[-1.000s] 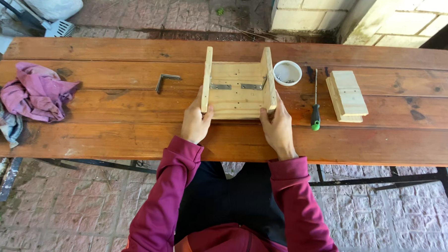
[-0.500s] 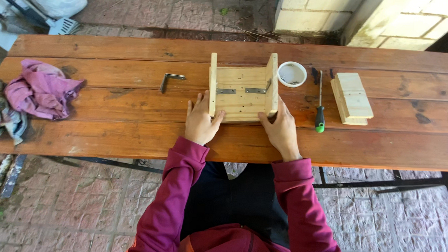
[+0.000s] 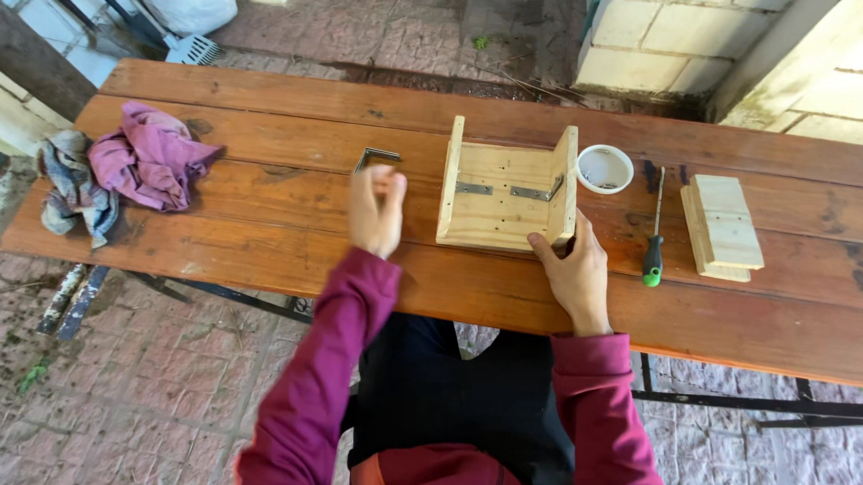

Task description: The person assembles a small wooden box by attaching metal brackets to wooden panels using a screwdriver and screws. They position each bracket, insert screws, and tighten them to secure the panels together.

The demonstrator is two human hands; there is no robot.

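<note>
A U-shaped pale wooden assembly [image 3: 505, 188] with two metal corner brackets inside it lies on the brown plank table [image 3: 259, 256]. My right hand [image 3: 569, 266] rests on its near right corner, with the thumb against the side board. My left hand [image 3: 376, 209] is off the wood and blurred, hovering just in front of a loose metal angle bracket [image 3: 375, 156] to the left of the assembly. It holds nothing that I can see, and its fingers are loosely curled.
A white cup of screws [image 3: 605, 168] stands right of the assembly. A green-handled screwdriver [image 3: 654, 231] and stacked wooden boards [image 3: 722, 227] lie further right. Purple and grey rags [image 3: 118, 169] sit at the left end. Brick paving lies below.
My left hand has let go of the assembly's near left corner and moved left toward the loose angle bracket. My right hand has stayed on the right corner.
</note>
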